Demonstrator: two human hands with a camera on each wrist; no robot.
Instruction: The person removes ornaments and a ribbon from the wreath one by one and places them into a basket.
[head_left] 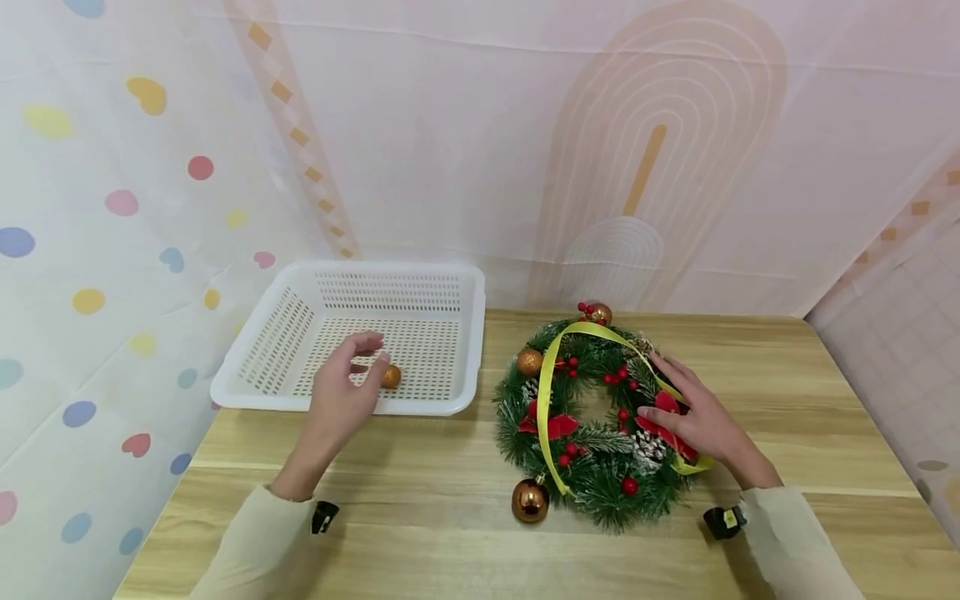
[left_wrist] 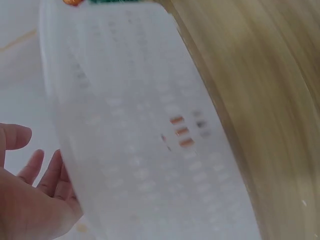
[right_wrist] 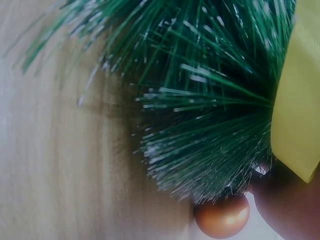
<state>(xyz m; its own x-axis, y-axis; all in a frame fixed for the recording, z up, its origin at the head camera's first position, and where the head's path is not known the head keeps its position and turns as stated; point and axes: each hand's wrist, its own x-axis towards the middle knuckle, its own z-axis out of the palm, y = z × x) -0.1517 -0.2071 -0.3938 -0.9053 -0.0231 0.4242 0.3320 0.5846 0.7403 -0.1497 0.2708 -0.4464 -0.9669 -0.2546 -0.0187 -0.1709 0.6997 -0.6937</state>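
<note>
My left hand (head_left: 347,387) hovers over the near side of a white perforated plastic basket (head_left: 480,333), fingers loosely bent and nothing held. A small copper-brown ball (head_left: 391,377) lies on the basket floor just beyond the thumb; in the left wrist view its colour shows through the slots of the basket wall (left_wrist: 135,165). My right hand (head_left: 701,417) rests with extended fingers on the right side of a green Christmas wreath (head_left: 600,492), beside a red flower (head_left: 666,402). The wreath carries pinecones, red berries, copper balls and a yellow ribbon (head_left: 547,400) looped across it.
A shiny copper bauble (head_left: 530,501) sits at the wreath's near left edge. Both stand on a wooden table (head_left: 442,517), with the basket at the back left. Patterned cloth (head_left: 465,150) hangs behind and to the left.
</note>
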